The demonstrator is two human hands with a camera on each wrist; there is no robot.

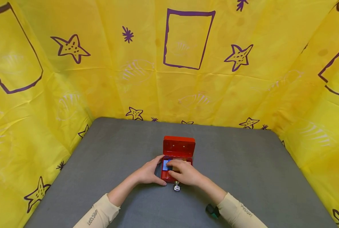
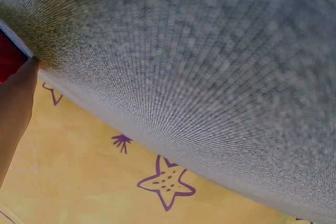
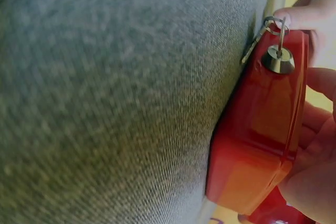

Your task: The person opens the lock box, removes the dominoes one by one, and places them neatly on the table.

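A small red cash box point(image 1: 165, 176) stands on the grey table, its lid point(image 1: 179, 146) raised at the back. Keys point(image 1: 176, 186) hang from the lock on its front, seen closer as a key point(image 3: 282, 38) in the round lock point(image 3: 278, 59). My left hand point(image 1: 149, 172) grips the box's left side, thumb at the front corner and fingers toward the back. My right hand point(image 1: 185, 172) reaches over the box from the right. Its index fingertip touches a light blue flat piece point(image 1: 165, 165) inside, with the thumb apart from it. The hand covers much of the interior.
A dark object point(image 1: 212, 210) lies by my right sleeve point(image 1: 237, 210). The grey table point(image 1: 123, 139) extends around the box. Yellow cloth point(image 1: 146, 91) with purple drawings closes off the back and both sides.
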